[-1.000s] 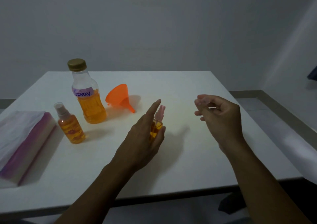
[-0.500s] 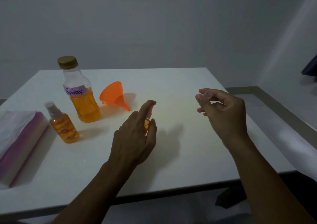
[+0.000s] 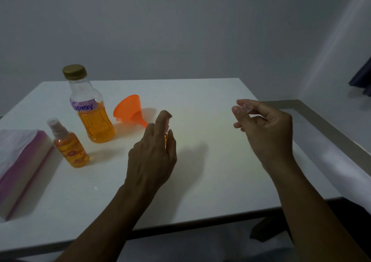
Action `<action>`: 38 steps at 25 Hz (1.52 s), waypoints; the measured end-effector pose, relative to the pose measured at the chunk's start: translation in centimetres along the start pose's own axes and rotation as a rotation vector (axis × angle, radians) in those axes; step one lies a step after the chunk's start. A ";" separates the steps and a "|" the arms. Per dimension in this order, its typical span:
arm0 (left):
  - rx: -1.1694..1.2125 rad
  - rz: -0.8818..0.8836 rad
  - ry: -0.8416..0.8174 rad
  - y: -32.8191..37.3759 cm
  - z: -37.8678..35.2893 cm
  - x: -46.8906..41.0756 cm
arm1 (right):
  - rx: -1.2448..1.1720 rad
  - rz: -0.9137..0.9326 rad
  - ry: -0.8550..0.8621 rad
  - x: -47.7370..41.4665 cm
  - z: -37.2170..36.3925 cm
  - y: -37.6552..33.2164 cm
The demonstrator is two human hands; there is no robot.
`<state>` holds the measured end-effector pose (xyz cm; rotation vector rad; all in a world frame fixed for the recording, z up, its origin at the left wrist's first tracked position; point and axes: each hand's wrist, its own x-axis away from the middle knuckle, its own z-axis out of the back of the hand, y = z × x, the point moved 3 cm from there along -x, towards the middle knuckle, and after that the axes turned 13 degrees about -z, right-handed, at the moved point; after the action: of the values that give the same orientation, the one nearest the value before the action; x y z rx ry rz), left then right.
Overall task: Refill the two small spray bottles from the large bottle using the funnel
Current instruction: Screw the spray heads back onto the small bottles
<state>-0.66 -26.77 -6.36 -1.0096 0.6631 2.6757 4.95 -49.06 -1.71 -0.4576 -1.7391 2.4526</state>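
The left hand [image 3: 152, 151] is curled round a small spray bottle [image 3: 166, 138] near the middle of the white table [image 3: 200, 181]. The hand hides almost all of it, leaving only a sliver of orange between the thumb and fingers, and the forefinger arches over its top. Whether its base touches the table cannot be told. The right hand [image 3: 265, 133] hangs above the table's right part, well apart from the left. It pinches a clear cap [image 3: 246, 107] between thumb and fingertips, with the other fingers loosely bent beneath. At the far left the large bottle [image 3: 91, 111] stands upright, about half full of orange liquid, with its gold lid [image 3: 74, 72] on and a purple label [image 3: 84, 106] reading "Spray." Just to its right the orange funnel [image 3: 130, 111] lies on its side, mouth toward the large bottle and spout pointing toward the left hand. The second spray bottle [image 3: 68, 145] stands upright in front of the large bottle and to its left. It is filled with orange liquid, with a clear cover over its sprayer. A pink and white bundle [image 3: 18, 161] lies at the table's left edge, beside it.
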 end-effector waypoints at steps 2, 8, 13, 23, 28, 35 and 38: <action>0.001 -0.001 -0.006 0.0 0.1 0.0 | -0.019 0.012 -0.016 0.1 0.0 0.0; 0.232 0.111 -0.116 -0.4 0.2 1.0 | -0.056 0.067 -0.212 0.8 -2.1 -0.1; 0.260 -0.082 -0.224 -0.5 -0.1 1.1 | -0.060 0.041 -0.397 1.8 -4.4 -0.5; 0.265 -0.071 -0.166 -0.3 -0.1 1.2 | 0.011 0.003 -0.413 2.7 -6.5 0.1; 0.253 -0.028 -0.166 -0.5 0.3 1.9 | 0.022 -0.015 -0.392 3.6 -7.4 0.7; 0.344 0.177 -0.230 -1.8 2.3 3.2 | -0.032 -0.036 -0.620 4.6 -8.5 -0.6; 0.233 0.220 -0.223 -4.1 5.1 4.7 | 0.074 -0.035 -0.673 5.0 -8.8 -0.5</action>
<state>-5.65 -20.59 -7.48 -0.5998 1.0597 2.7513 2.76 -39.71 -4.85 0.4633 -1.8027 2.8290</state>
